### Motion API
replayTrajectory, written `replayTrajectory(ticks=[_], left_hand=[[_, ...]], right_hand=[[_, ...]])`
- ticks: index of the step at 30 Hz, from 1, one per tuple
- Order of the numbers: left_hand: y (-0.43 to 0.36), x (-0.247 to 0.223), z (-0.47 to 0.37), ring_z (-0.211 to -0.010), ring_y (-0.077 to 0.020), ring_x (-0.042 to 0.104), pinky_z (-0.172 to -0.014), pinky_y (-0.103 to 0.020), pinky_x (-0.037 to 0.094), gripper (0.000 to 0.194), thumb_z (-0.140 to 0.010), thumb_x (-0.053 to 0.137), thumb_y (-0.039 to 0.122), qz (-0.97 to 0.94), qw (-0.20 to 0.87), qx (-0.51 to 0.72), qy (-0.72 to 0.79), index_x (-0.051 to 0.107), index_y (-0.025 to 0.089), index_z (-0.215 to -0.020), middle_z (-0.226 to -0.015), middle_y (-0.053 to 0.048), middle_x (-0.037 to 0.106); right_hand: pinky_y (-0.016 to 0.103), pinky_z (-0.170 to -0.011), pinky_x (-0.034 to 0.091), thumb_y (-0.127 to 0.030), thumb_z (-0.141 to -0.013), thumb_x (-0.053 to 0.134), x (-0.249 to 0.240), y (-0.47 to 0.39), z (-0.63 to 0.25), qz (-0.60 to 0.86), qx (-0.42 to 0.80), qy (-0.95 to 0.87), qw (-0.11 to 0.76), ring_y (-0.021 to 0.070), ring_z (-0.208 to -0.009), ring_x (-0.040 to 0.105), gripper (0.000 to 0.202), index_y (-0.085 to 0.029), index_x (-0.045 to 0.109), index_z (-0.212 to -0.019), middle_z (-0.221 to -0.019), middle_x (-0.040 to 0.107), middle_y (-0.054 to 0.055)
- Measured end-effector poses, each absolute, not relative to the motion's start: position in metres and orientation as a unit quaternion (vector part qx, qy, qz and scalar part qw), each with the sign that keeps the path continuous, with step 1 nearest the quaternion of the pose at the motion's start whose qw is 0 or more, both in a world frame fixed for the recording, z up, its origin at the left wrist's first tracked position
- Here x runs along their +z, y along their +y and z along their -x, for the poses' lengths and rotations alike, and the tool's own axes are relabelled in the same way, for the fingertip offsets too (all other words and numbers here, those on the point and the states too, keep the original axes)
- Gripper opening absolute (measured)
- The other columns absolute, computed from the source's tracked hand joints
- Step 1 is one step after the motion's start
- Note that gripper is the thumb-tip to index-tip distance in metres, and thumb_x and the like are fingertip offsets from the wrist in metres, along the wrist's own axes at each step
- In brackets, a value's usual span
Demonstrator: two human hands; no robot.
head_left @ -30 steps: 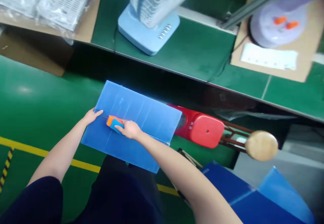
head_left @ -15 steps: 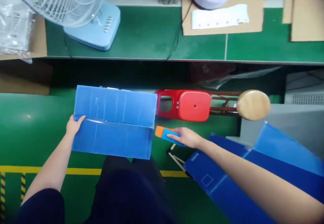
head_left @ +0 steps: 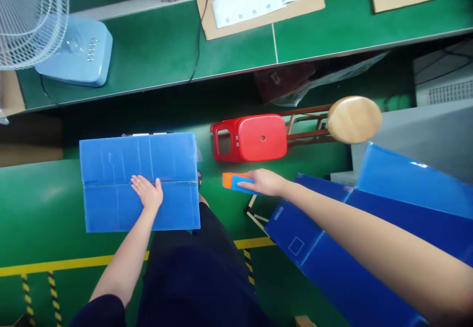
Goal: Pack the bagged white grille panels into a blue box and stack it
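Note:
A blue box [head_left: 111,209] with a seam across its top stands in front of me at the left. My left hand [head_left: 148,194] lies flat on that top near the seam, its fingers stretched out. To the right of the box, my right hand [head_left: 264,182] is wrapped round an orange and blue tool [head_left: 232,181], which points left toward the box without touching it. What the tool's far side looks like is hidden by my fingers.
A red stool [head_left: 260,137] and a wooden stool [head_left: 354,119] are beyond my right hand. Flattened blue boxes [head_left: 321,263] lie under my right forearm. A green workbench [head_left: 148,56] with a fan [head_left: 84,53] runs across the back.
My left hand has gone from the box's left edge onto its top. The box sits more to the left and is turned slightly. The view has shifted and tilted. The tool stays in my right hand.

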State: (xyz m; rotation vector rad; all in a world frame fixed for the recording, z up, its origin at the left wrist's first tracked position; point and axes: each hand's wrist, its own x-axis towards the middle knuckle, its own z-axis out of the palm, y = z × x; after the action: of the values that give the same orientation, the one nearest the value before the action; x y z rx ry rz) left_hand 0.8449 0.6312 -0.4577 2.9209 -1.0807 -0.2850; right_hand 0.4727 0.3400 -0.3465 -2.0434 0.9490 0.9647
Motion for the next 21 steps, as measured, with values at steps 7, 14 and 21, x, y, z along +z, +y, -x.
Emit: replayTrajectory(ticks=[7, 14, 21], left_hand=[[0.61, -0.464, -0.747, -0.174, -0.0456, 0.006, -0.141, -0.068, 0.012, 0.08, -0.115, 0.046, 0.047, -0.752, 0.002, -0.152, -0.642, 0.036, -0.01, -0.17, -0.181, -0.035, 0.016], [0.575, -0.462, -0.761, -0.171, -0.0358, 0.033, -0.144, -0.057, 0.012, 0.071, -0.115, 0.044, 0.043, -0.477, -0.067, -0.248, -0.84, 0.048, -0.003, -0.168, -0.175, -0.027, 0.043], [0.553, -0.501, -0.742, -0.152, -0.0561, 0.054, -0.137, -0.077, 0.014, 0.071, -0.091, 0.077, 0.059, -0.476, -0.1, -0.27, -0.831, 0.084, -0.004, -0.122, -0.136, -0.036, 0.075]], right_hand=[[0.04, -0.088, 0.057, -0.068, -0.11, 0.058, -0.38, 0.364, -0.51, 0.775, 0.367, 0.4, 0.324, 0.0408, -0.114, 0.078, 0.066, -0.006, 0.079, -0.121, -0.116, 0.079, 0.028], [0.041, -0.099, 0.059, -0.049, -0.113, 0.063, -0.397, 0.407, -0.567, 0.746, 0.329, 0.455, 0.358, 0.0338, -0.121, 0.076, 0.046, -0.008, 0.079, -0.125, -0.124, 0.078, 0.025], [0.05, -0.105, 0.058, -0.03, -0.108, 0.074, -0.436, 0.418, -0.591, 0.656, 0.276, 0.567, 0.414, 0.0321, -0.117, 0.076, 0.022, -0.009, 0.078, -0.115, -0.119, 0.08, 0.019]])
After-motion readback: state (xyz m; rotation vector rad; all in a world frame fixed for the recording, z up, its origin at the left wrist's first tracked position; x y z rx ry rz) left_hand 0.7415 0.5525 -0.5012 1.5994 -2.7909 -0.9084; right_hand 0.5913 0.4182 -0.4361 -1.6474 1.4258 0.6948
